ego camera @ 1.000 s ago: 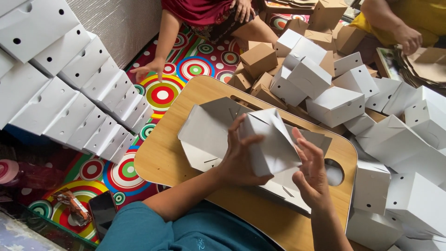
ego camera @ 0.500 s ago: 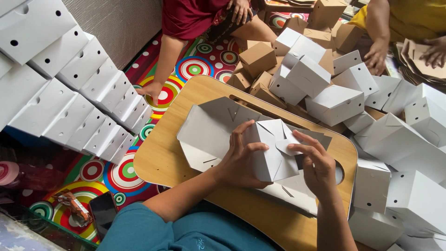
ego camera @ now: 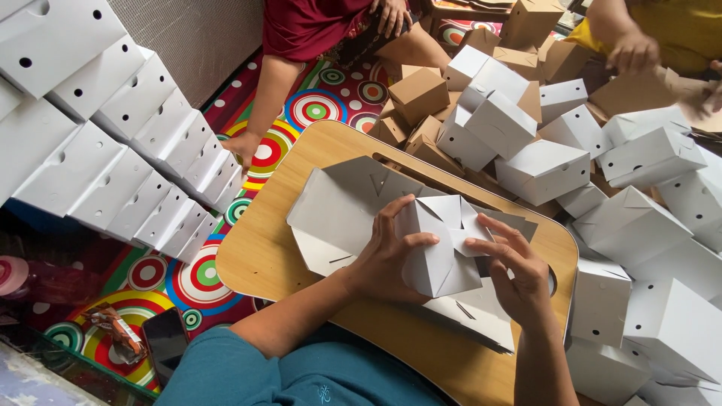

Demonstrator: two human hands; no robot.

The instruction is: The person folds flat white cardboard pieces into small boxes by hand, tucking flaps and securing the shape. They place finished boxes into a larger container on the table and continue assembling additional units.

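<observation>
Half-folded white cardboard box (ego camera: 436,248) sits between both hands above a wooden lap table (ego camera: 263,256); left hand (ego camera: 387,259) clasps its near side, fingers curled over the top edge. Right hand (ego camera: 515,267), equally close, presses spread fingertips (ego camera: 481,244) apparently onto its end flaps; beyond, finished white boxes (ego camera: 541,169) pile up.

We see both forearms rising from six o'clock. The left hand (ego camera: 387,259) curls its fingers toward two o'clock; the right hand (ego camera: 511,271) spreads fingers toward ten, perhaps pressing.
</observation>
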